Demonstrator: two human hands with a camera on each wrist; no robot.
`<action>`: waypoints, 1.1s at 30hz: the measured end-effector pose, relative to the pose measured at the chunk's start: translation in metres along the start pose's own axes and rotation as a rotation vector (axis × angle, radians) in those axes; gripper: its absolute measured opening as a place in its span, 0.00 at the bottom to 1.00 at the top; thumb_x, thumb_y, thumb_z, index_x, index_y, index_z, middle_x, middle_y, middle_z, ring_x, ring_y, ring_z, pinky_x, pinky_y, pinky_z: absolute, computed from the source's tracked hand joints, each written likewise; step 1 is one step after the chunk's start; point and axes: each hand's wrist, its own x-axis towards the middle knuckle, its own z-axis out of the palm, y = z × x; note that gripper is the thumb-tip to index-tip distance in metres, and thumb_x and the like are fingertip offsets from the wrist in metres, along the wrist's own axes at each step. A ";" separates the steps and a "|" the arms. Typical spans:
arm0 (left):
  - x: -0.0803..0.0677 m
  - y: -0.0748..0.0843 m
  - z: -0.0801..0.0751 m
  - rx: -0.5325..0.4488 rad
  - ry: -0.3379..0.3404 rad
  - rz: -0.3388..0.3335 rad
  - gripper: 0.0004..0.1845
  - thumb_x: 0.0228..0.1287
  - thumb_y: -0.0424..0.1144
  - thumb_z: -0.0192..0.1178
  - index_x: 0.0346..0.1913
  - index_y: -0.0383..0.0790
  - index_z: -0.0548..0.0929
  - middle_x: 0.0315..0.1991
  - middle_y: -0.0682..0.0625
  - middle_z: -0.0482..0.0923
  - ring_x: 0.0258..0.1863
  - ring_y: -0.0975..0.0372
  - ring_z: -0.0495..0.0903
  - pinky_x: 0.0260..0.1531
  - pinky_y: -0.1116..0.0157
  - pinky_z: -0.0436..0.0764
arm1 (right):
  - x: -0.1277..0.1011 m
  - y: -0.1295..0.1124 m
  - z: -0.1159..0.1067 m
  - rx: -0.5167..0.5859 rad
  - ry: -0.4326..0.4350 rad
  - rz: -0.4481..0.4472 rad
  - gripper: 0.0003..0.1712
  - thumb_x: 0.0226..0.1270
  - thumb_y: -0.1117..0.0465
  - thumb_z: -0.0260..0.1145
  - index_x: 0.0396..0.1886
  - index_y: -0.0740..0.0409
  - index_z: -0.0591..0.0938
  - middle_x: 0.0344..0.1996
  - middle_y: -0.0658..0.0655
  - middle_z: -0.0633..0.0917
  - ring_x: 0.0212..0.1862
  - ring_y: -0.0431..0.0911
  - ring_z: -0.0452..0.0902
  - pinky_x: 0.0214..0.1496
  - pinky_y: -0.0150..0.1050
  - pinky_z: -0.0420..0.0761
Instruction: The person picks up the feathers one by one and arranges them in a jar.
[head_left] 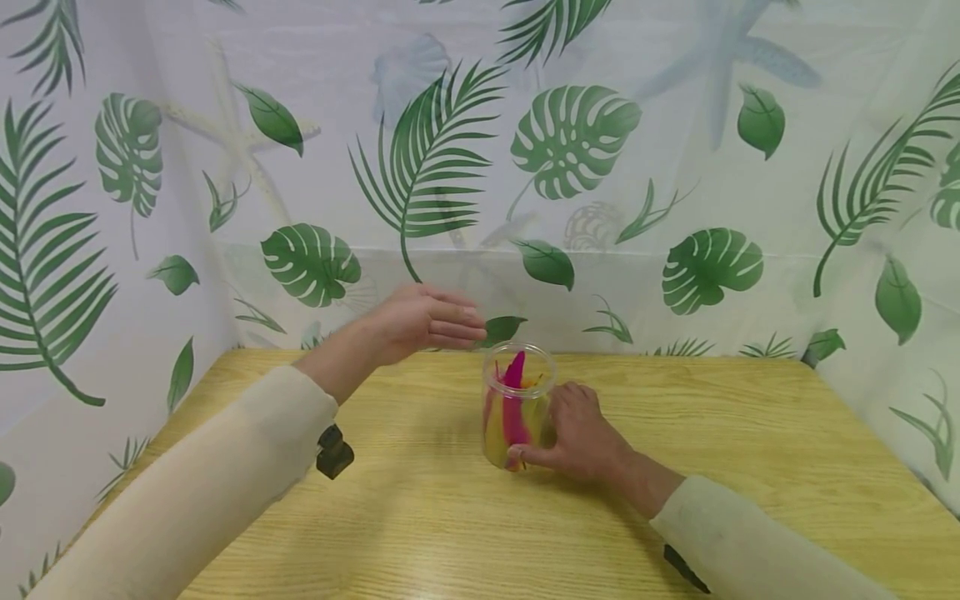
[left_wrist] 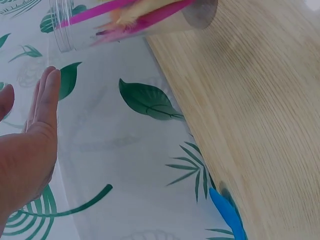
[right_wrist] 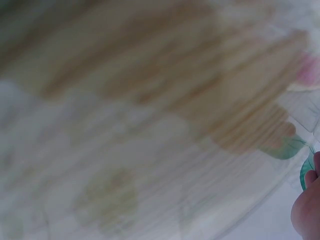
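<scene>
A clear plastic jar (head_left: 492, 425) stands upright on the table. Inside are magenta, yellow and orange pieces that look like feathers (head_left: 514, 408); some reach up near the rim. My right hand (head_left: 585, 433) grips the jar's right side, thumb at the front low down and fingers behind. My left hand (head_left: 423, 323) is in the air to the upper left of the jar, apart from it, fingers straight and pointing right, holding nothing. In the left wrist view the jar (left_wrist: 202, 12) appears at the top, beyond the left fingertips. The right wrist view is mostly blurred, with part of a hand (right_wrist: 307, 210) at its right edge.
The wooden table (head_left: 420, 533) meets a white leaf-printed cloth (head_left: 465, 192) at the back and sides. A slim blue piece (left_wrist: 227, 212) lies by the table's edge in the left wrist view; its kind is unclear. Dark wrist devices (head_left: 334, 452) show under the sleeves.
</scene>
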 end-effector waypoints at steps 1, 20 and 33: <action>-0.001 0.000 -0.003 -0.005 0.008 -0.009 0.21 0.71 0.31 0.59 0.62 0.26 0.74 0.56 0.33 0.81 0.56 0.47 0.83 0.56 0.53 0.80 | 0.000 0.000 0.000 0.000 0.002 -0.001 0.50 0.51 0.27 0.69 0.64 0.57 0.73 0.46 0.52 0.81 0.53 0.49 0.69 0.68 0.57 0.62; -0.032 -0.024 -0.067 0.033 0.108 -0.084 0.26 0.74 0.31 0.53 0.70 0.23 0.64 0.51 0.42 0.83 0.51 0.55 0.86 0.60 0.53 0.78 | 0.001 -0.001 -0.001 -0.027 -0.003 0.002 0.50 0.51 0.26 0.68 0.61 0.60 0.73 0.39 0.50 0.78 0.51 0.49 0.69 0.65 0.57 0.63; -0.064 -0.047 -0.106 -0.013 0.147 -0.144 0.30 0.76 0.34 0.52 0.73 0.23 0.57 0.48 0.48 0.83 0.51 0.58 0.86 0.60 0.56 0.77 | 0.000 0.001 0.000 -0.005 0.001 0.001 0.51 0.51 0.27 0.69 0.64 0.57 0.72 0.42 0.50 0.79 0.52 0.48 0.68 0.64 0.56 0.63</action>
